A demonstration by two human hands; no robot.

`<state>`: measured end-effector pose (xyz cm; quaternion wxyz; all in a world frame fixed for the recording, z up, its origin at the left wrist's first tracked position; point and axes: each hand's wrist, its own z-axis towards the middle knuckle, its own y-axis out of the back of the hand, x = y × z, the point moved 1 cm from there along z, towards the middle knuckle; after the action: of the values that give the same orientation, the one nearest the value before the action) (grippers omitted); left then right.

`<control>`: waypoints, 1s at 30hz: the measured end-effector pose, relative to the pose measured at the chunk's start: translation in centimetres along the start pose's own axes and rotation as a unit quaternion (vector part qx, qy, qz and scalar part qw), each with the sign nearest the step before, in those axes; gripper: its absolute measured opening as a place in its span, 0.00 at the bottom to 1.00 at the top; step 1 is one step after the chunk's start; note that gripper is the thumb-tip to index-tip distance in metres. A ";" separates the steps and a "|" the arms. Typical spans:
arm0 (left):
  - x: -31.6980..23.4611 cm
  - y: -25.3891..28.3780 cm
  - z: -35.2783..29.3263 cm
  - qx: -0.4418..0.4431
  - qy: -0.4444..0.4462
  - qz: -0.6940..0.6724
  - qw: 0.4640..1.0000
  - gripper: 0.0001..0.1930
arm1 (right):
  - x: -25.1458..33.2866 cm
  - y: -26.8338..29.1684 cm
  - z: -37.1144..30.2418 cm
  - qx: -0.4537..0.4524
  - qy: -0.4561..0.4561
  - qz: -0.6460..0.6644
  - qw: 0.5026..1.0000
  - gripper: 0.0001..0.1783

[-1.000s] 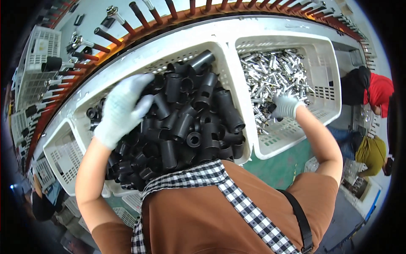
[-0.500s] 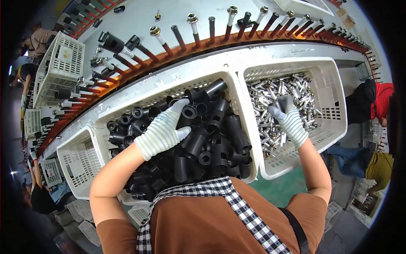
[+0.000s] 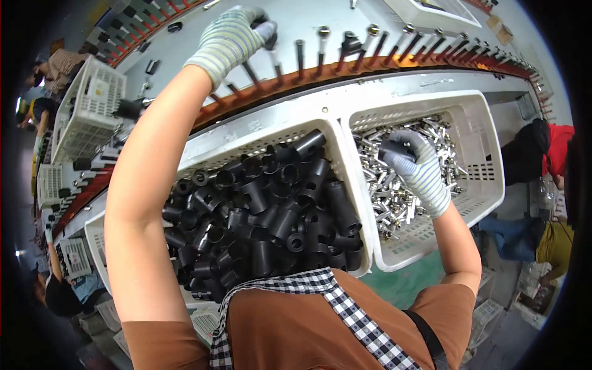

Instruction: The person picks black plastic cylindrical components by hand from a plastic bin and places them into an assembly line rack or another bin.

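Note:
My left hand (image 3: 229, 42), in a striped knit glove, reaches over the rail to the far side. Its fingers close round a small black tubular part (image 3: 271, 42), mostly hidden by the fingertips, above the upright pegs. My right hand (image 3: 420, 168), gloved alike, is held over the crate of shiny metal fittings (image 3: 404, 213). Between its thumb and fingers is a black plastic sleeve (image 3: 394, 150). Nearer me on the left, the white crate (image 3: 353, 179) holds a heap of black slotted sleeves (image 3: 271, 209).
A curved orange-red rail (image 3: 296, 79) carries many upright pegs, several topped with metal fittings or black sleeves. A white tray (image 3: 431, 18) lies beyond it. Stacked perforated crates (image 3: 92, 105) stand at left. Other people work at both sides; one wears red (image 3: 558, 148).
My left hand has moved from the heap of black sleeves up and away to the pegs on the rail. My right hand stays over the metal fittings, its black sleeve now showing more.

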<state>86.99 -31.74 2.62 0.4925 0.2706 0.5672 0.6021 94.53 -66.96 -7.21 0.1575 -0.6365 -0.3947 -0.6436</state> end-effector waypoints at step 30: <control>3.5 -0.9 -18.5 -0.093 -0.123 -0.040 0.987 0.17 | 8.6 -8.8 17.4 -0.232 0.563 -0.348 0.713 0.11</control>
<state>69.55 -36.40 -3.00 0.6053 0.2730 0.4540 0.5942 99.23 -46.44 -3.91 -0.0367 0.0092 -0.2650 -0.9635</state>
